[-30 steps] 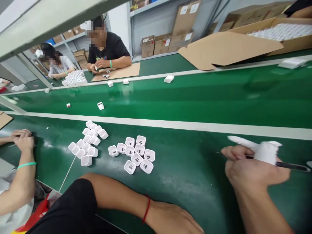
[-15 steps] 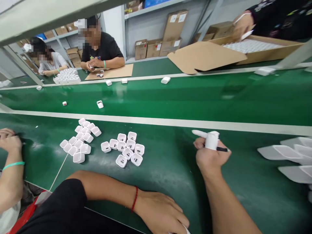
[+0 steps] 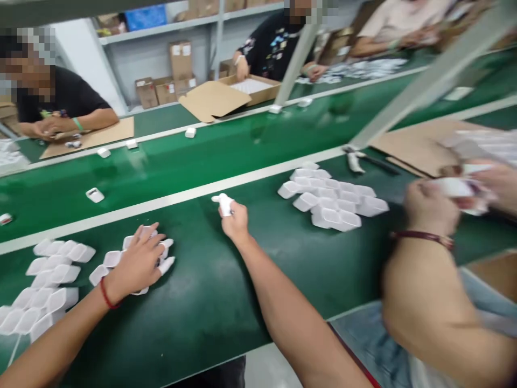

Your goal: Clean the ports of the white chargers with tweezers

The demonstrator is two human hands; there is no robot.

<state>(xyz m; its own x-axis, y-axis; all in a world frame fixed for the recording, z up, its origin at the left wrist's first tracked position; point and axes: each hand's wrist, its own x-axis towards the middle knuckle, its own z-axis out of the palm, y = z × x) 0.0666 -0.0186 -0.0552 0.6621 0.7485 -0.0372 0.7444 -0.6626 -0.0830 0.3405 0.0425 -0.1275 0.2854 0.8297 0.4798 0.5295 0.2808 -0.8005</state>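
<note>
My left hand (image 3: 139,258), with a red string bracelet and white finger covers, reaches over a cluster of open-topped white plastic shells (image 3: 112,258). Its fingers are spread, and they hide part of the cluster; whether they touch it I cannot tell. My right hand (image 3: 235,220) is closed above the green table, its thumb and finger wrapped in white covers. A black pen-like stick stuck out of it in the earlier frame; now the fist mostly hides it. Another group of white shells (image 3: 30,318) stands at the far left.
More white shells (image 3: 333,196) stand right of centre. Beside a metal post lies a dark-handled tool (image 3: 357,160). A neighbour's hands (image 3: 436,207) work at the right edge. Beyond a white rail (image 3: 161,206) runs a green belt carrying a white piece (image 3: 95,194). Co-workers sit opposite.
The view has swung right, bringing in the neighbour and more shells. My left hand has gone from the table's near edge to the shell cluster, fingers spreading. My right hand stays closed.
</note>
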